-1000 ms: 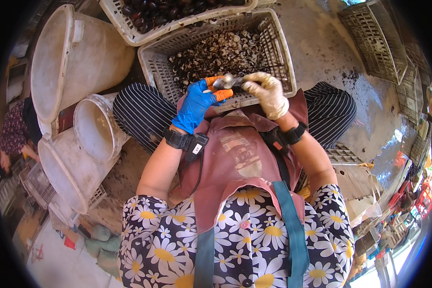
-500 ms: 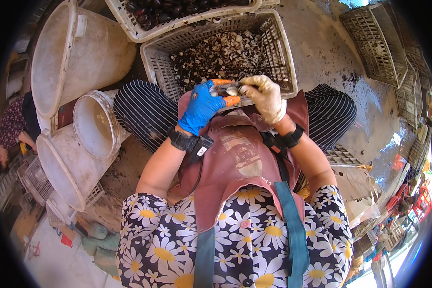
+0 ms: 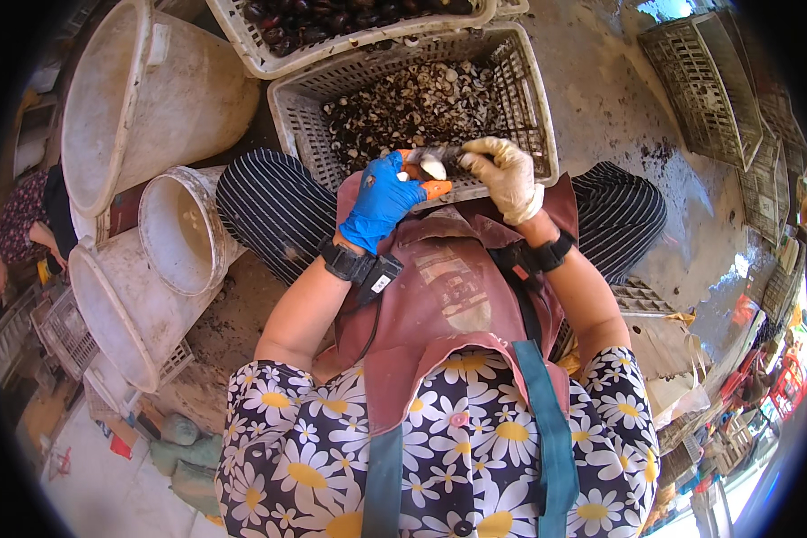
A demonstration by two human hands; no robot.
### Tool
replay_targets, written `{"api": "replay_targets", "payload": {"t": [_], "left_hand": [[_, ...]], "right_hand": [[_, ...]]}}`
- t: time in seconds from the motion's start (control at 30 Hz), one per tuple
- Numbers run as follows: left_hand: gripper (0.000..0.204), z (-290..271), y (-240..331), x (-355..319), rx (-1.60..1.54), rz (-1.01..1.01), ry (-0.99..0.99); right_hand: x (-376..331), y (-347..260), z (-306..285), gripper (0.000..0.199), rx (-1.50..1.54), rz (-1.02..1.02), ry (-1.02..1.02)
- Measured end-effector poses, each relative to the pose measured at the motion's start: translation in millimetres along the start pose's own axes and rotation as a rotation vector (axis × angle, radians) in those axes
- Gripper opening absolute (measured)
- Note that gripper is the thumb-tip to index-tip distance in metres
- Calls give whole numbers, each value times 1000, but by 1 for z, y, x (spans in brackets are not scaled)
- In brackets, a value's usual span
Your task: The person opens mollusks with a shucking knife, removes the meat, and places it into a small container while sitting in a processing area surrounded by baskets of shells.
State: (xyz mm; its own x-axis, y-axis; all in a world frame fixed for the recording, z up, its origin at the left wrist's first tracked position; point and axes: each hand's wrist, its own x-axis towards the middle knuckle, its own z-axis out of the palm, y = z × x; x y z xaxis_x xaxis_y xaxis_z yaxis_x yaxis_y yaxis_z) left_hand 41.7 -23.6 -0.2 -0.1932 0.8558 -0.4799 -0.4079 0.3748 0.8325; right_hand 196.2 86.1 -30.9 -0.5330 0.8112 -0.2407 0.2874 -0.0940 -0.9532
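Observation:
My left hand point(image 3: 377, 206), in a blue glove with orange finger covers, is closed around a pale, rounded piece point(image 3: 433, 168) that looks like a partly peeled water chestnut. My right hand point(image 3: 508, 184), in a dirty white glove, pinches a narrow, greyish knife point(image 3: 446, 154); its blade reaches across toward the pale piece, and its handle is mostly hidden by the fingers. Both hands hover over the near edge of a whitish plastic crate point(image 3: 544, 117). Inside lie dark skin scraps and white cut bits point(image 3: 412, 108).
Behind stands another crate point(image 3: 242, 40) with dark, glossy round water chestnuts point(image 3: 318, 22). To the left are a large white tub point(image 3: 179, 99) and smaller buckets point(image 3: 208, 202). Stacked crates point(image 3: 704, 90) line the right. Another person's arm point(image 3: 43, 238) shows at far left.
My right hand has drawn slightly right, away from the left hand, with the knife. More of the pale piece's white face now shows in my left fingers.

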Motion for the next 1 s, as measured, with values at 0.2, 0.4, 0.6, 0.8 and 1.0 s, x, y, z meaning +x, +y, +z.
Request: {"api": "replay_targets", "payload": {"t": [0.2, 0.4, 0.6, 0.8, 1.0], "left_hand": [[40, 6, 0, 10, 29, 110, 16], [39, -3, 6, 24, 534, 241, 15], [41, -6, 18, 24, 810, 383, 39], [31, -8, 7, 26, 916, 199, 45], [36, -8, 7, 25, 29, 90, 6]], "right_hand": [[16, 38, -8, 12, 362, 87, 80], [9, -12, 24, 11, 746, 517, -49], [19, -14, 27, 10, 461, 171, -77], [18, -25, 32, 13, 134, -8, -103], [6, -13, 5, 14, 528, 106, -58]]}}
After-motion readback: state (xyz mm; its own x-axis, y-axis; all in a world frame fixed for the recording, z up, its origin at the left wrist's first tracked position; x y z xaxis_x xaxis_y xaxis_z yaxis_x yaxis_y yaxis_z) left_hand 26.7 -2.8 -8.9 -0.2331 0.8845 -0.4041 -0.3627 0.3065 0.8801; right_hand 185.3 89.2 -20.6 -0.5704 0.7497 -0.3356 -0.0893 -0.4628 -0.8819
